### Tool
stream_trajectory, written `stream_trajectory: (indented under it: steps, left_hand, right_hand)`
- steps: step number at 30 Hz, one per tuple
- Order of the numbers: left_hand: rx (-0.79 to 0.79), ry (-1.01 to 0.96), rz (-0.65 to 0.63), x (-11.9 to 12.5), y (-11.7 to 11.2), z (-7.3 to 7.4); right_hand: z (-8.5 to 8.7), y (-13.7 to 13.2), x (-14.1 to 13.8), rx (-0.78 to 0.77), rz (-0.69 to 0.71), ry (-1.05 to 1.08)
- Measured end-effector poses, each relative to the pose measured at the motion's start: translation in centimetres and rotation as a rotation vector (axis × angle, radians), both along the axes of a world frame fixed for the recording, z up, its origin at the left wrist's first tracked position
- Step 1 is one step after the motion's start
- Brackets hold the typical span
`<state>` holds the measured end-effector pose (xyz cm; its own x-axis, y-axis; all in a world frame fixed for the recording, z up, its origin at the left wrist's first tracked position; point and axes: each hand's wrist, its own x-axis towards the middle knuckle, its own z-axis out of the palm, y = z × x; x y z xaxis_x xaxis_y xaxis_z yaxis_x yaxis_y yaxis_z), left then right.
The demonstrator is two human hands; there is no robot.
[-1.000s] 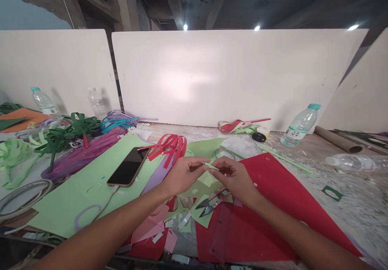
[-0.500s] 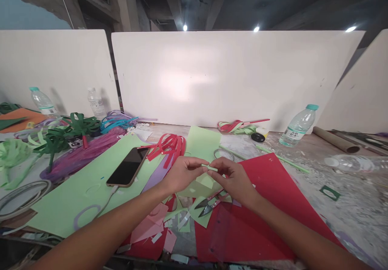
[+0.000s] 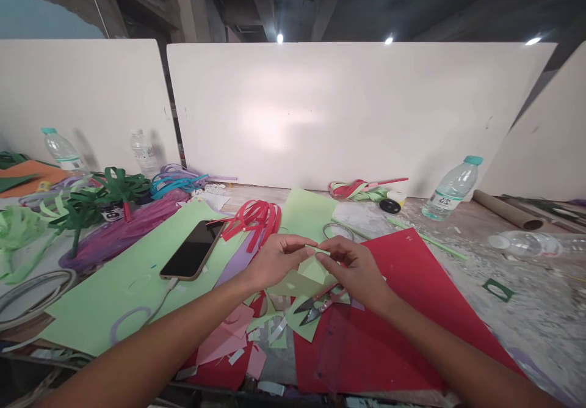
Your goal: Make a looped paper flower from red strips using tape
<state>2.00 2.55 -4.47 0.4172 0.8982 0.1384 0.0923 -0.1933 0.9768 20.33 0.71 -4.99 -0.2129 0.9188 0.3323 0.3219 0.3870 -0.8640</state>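
Observation:
Both my hands meet above the middle of the table and pinch a small light green paper strip (image 3: 318, 250) between thumbs and fingers. My left hand (image 3: 274, 261) holds its left end, my right hand (image 3: 354, 267) its right end. Just below them lie small scissors (image 3: 318, 306) with pink handles, on green paper scraps (image 3: 302, 325). A large red paper sheet (image 3: 403, 328) lies under my right forearm.
A phone (image 3: 192, 250) on a cable rests on a big light green sheet (image 3: 123, 286) at left. Red paper strips (image 3: 254, 217), green paper curls (image 3: 98, 197), water bottles (image 3: 451, 189), a cardboard tube (image 3: 506, 209) and white partition boards (image 3: 339, 115) ring the table.
My hands stay together on the green strip, shifting only slightly. The light green sheet behind them now stands up higher.

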Motion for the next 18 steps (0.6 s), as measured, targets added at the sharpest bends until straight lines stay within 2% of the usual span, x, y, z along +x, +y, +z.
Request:
stream_trajectory:
  steps: [5, 11, 18]
  left_hand:
    - [0.006, -0.011, 0.021, 0.3, -0.1, 0.2]
    - [-0.12, -0.079, 0.023, 1.1, -0.6, 0.5]
    - [-0.154, -0.093, 0.058, 1.0, 0.0, -0.1]
  right_hand:
    - [-0.1, 0.2, -0.1, 0.121, -0.021, -0.048]
    - [-0.2, 0.2, 0.1, 0.203, 0.019, -0.115]
    - [0.2, 0.4, 0.6, 0.087, 0.061, -0.115]
